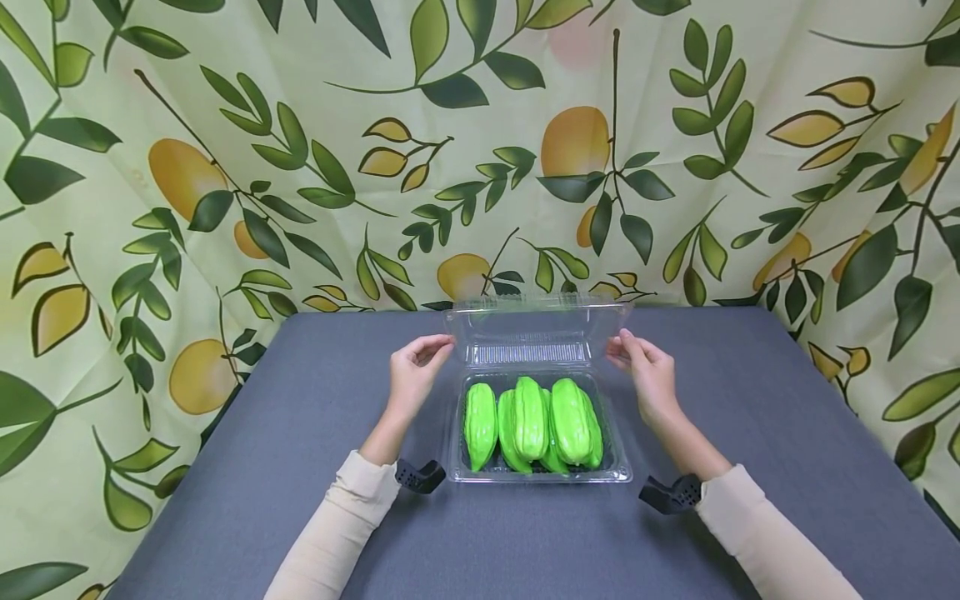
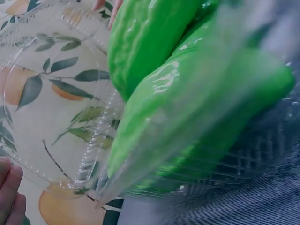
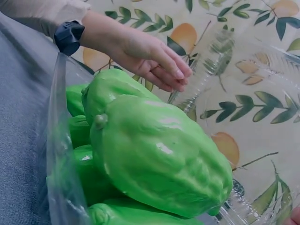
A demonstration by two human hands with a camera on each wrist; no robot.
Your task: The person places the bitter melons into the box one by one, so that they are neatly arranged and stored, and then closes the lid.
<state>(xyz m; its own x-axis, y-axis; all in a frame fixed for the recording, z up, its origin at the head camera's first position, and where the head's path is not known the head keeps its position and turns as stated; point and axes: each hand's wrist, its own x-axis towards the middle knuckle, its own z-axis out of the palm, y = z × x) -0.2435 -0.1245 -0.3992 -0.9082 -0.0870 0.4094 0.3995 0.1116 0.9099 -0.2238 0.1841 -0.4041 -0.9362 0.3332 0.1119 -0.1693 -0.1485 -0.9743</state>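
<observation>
A clear plastic clamshell container (image 1: 540, 477) sits on the table with its hinged lid (image 1: 534, 342) raised at the back. Inside its base lie several glossy, bright green, ridged fruits (image 1: 531, 417), their exact kind unclear. At the lid's left edge, my left hand (image 1: 414, 375) pinches the rim between thumb and fingers. On the opposite edge, my right hand (image 1: 651, 375) holds the lid by its fingertips. The right wrist view shows the left hand (image 3: 150, 58) beyond a large green fruit (image 3: 161, 154). Only some left fingers (image 2: 11, 190) appear in the left wrist view, beside the transparent lid.
A grey cloth-covered table (image 1: 517, 542) extends around the container. Behind it hangs a curtain (image 1: 495, 167) printed with leaves and orange fruit. Black wrist cameras (image 1: 420, 476) are strapped at both cuffs, close to the container's front corners.
</observation>
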